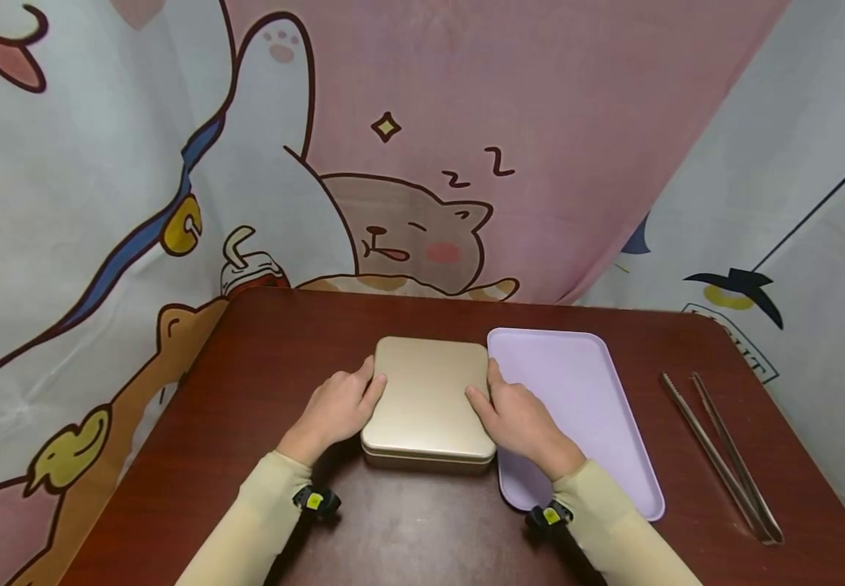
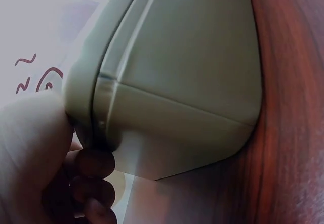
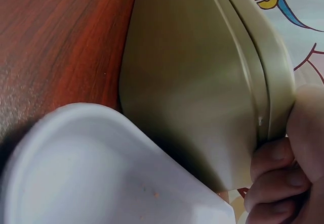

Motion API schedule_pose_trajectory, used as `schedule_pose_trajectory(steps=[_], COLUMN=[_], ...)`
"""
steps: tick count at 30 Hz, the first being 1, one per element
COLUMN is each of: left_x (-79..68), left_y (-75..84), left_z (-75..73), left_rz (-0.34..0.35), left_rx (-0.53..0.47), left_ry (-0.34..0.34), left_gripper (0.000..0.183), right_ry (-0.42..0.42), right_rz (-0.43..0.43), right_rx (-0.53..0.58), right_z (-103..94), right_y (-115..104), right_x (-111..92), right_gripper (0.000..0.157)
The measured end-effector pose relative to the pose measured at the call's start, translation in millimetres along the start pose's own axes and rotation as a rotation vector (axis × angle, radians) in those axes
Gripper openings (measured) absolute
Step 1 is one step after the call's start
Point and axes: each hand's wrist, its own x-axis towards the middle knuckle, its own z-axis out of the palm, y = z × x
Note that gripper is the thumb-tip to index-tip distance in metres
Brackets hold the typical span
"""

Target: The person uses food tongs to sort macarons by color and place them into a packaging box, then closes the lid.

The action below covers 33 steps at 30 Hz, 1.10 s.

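A gold rectangular tin box (image 1: 430, 395) with its lid on sits at the middle of the table. My left hand (image 1: 337, 407) grips its left side, thumb lying over the lid's edge. On the opposite side my right hand (image 1: 521, 413) holds the box the same way, its thumb also on top. In the left wrist view, curled fingers (image 2: 93, 163) press at the lid's lower rim near a corner of the tin. The right wrist view shows bent fingers (image 3: 273, 155) tucked against the rim of the lid (image 3: 276, 67). What the tin contains is hidden.
A pale purple tray (image 1: 576, 382) lies just right of the tin, partly under my right forearm. Farther right rest metal tongs (image 1: 723, 464), arms spread toward the back. Behind the dark red-brown table (image 1: 269, 350) hangs a cloth (image 1: 576, 122) printed with cartoon animals.
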Motion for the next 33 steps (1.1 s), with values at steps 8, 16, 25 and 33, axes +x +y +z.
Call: schedule_pose_trajectory(steps=[8,16,25,33], left_x=[-2.2,-2.3,1.1,15.2], left_y=[-1.7,-2.5,-0.2,15.5], left_z=[2.7,5.4,-3.3,-1.9], left_rz=[-0.023,-0.015,-0.009,0.085], left_rx=[0.023,0.028,0.108,0.141], left_ry=[-0.033,-0.026,-0.004,-0.061], left_gripper=[0.061,0.062,0.064,0.092], right_ry=[0.006,0.012,0.045,0.112], right_rz=[-0.011,-0.003,-0.034,-0.133], right_rx=[-0.007,-0.013,-0.120,-0.205], right_z=[0.0,3.9,-7.8,-9.7], right_y=[-1,0,-3,-22], right_x=[0,-1,-1,10], right_gripper=[0.077,0.078,0.072,0.075])
